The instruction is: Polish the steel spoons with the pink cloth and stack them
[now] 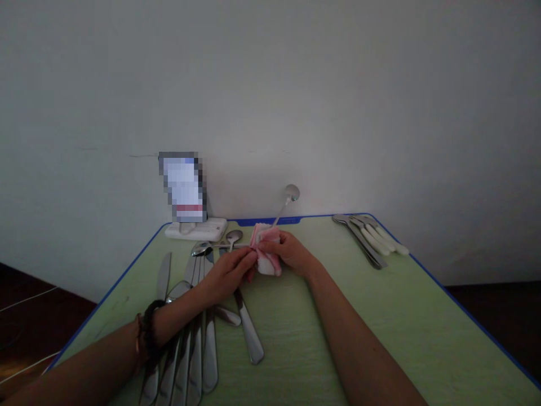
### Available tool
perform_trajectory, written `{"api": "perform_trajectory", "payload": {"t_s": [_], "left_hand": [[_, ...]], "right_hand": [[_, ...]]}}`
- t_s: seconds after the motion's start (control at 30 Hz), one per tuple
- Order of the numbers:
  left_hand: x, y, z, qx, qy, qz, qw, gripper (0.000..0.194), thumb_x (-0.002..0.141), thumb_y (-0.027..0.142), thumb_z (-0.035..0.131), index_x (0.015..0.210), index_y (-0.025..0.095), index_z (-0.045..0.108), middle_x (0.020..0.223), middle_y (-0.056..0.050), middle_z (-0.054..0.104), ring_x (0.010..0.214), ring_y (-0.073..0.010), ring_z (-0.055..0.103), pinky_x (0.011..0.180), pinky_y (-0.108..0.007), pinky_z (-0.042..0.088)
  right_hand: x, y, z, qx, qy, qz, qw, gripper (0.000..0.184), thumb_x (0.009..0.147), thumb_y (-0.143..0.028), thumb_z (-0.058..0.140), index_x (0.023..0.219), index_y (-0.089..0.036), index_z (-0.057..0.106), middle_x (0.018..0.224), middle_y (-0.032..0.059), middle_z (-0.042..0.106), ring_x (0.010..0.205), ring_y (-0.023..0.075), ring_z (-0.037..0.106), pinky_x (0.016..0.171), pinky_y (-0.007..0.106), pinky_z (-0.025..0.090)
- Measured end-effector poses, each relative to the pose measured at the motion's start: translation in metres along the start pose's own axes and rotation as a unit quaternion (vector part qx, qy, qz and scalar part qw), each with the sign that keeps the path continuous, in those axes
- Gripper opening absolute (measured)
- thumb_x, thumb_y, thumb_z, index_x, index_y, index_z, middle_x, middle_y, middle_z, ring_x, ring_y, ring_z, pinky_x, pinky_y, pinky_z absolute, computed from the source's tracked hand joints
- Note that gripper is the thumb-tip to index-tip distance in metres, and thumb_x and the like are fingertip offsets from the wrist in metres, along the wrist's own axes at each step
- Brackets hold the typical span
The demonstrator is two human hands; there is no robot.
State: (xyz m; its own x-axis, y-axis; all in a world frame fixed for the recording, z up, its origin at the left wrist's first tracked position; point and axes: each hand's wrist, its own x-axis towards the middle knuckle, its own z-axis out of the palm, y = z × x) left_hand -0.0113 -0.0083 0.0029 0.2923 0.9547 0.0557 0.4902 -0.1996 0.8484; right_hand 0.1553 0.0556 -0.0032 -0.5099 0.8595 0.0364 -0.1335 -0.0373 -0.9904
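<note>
A pink and white cloth [269, 265] is bunched between my two hands over the middle of the table. My right hand [291, 251] is closed on the cloth, thumb pressed across its front. From the top of the folds rises a long-handled spoon [291, 193], bowl up; its lower handle is hidden in the cloth. My left hand [230, 270] pinches the cloth's left side with its fingers together. Another spoon [202, 248] lies left of the cloth, its thin handle running toward my left fingers; whether they touch it I cannot tell.
Several metal knives and spoons [210, 361] lie under and beside my left forearm. A smaller spoon [234, 237] sits behind. A phone [186, 189] leans on a white stand [211, 228] at the back left. More cutlery [363, 239], some white-handled, lies at the back right, near the wall [359, 113].
</note>
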Motion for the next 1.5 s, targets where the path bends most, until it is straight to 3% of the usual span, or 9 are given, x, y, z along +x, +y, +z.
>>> {"api": "perform_trajectory", "payload": {"t_s": [0.3,0.43,0.6,0.8,0.93,1.1,1.37,1.5], "left_hand": [[0.0,0.0,-0.001,0.038,0.002,0.017,0.999,0.039,0.093,0.046,0.036,0.067,0.018,0.047,0.053,0.006,0.045,0.048,-0.0087,0.038,0.049,-0.02,0.031],[0.001,0.001,-0.001,0.045,0.003,0.025,0.999,0.038,0.093,0.043,0.035,0.065,0.018,0.046,0.053,0.006,0.044,0.048,-0.0091,0.04,0.049,-0.021,0.032],[0.0,0.002,-0.002,0.063,-0.01,0.032,0.997,0.036,0.092,0.04,0.037,0.065,0.018,0.046,0.053,0.006,0.046,0.049,-0.0094,0.041,0.051,-0.021,0.032],[-0.002,0.004,-0.002,0.069,-0.041,0.038,0.996,0.037,0.093,0.04,0.038,0.065,0.018,0.047,0.053,0.006,0.048,0.049,-0.0093,0.042,0.049,-0.02,0.031],[-0.003,0.007,-0.003,0.089,-0.078,0.055,0.991,0.038,0.093,0.038,0.037,0.064,0.017,0.048,0.053,0.006,0.047,0.049,-0.0083,0.041,0.049,-0.02,0.03],[-0.004,0.008,-0.004,0.104,-0.102,0.058,0.988,0.039,0.093,0.037,0.038,0.062,0.016,0.049,0.053,0.006,0.045,0.049,-0.0077,0.04,0.05,-0.019,0.03],[-0.005,0.007,-0.004,0.083,-0.106,0.041,0.99,0.038,0.092,0.038,0.038,0.062,0.017,0.048,0.053,0.006,0.045,0.048,-0.0078,0.039,0.048,-0.019,0.029],[-0.004,0.007,-0.004,0.084,-0.083,0.044,0.992,0.038,0.092,0.039,0.037,0.063,0.017,0.048,0.052,0.006,0.044,0.048,-0.0085,0.039,0.048,-0.019,0.029]], "right_hand": [[0.001,0.0,0.003,-0.022,0.025,0.015,0.999,0.026,0.061,-0.039,0.074,0.068,-0.015,0.066,0.065,-0.0014,0.063,0.058,0.0109,0.052,0.059,0.024,0.042],[0.002,0.002,0.003,0.023,0.032,0.008,0.999,0.031,0.061,-0.043,0.074,0.063,-0.014,0.063,0.06,-0.002,0.06,0.056,0.01,0.049,0.058,0.024,0.039],[0.005,0.008,0.004,0.121,0.096,0.002,0.988,0.035,0.063,-0.048,0.072,0.062,-0.015,0.061,0.056,-0.0021,0.058,0.052,0.0092,0.047,0.055,0.024,0.037],[0.012,0.007,0.002,0.259,0.183,-0.021,0.948,0.031,0.062,-0.043,0.075,0.068,-0.016,0.061,0.057,-0.0029,0.06,0.053,0.0101,0.05,0.055,0.024,0.042],[0.017,0.006,-0.004,0.335,0.223,-0.069,0.913,0.027,0.071,-0.043,0.07,0.071,-0.019,0.06,0.051,-0.0044,0.056,0.047,0.0112,0.05,0.053,0.025,0.047],[0.02,0.008,-0.009,0.378,0.278,-0.073,0.88,0.029,0.078,-0.048,0.062,0.073,-0.02,0.057,0.055,-0.0026,0.062,0.045,0.0115,0.054,0.051,0.026,0.05],[0.017,0.007,-0.005,0.328,0.248,-0.099,0.906,0.033,0.075,-0.052,0.064,0.07,-0.02,0.057,0.045,-0.0034,0.056,0.041,0.0112,0.051,0.05,0.025,0.05],[0.016,0.007,-0.003,0.288,0.223,-0.073,0.928,0.034,0.069,-0.051,0.069,0.069,-0.019,0.059,0.043,-0.0034,0.054,0.045,0.0134,0.053,0.049,0.026,0.049]]}}
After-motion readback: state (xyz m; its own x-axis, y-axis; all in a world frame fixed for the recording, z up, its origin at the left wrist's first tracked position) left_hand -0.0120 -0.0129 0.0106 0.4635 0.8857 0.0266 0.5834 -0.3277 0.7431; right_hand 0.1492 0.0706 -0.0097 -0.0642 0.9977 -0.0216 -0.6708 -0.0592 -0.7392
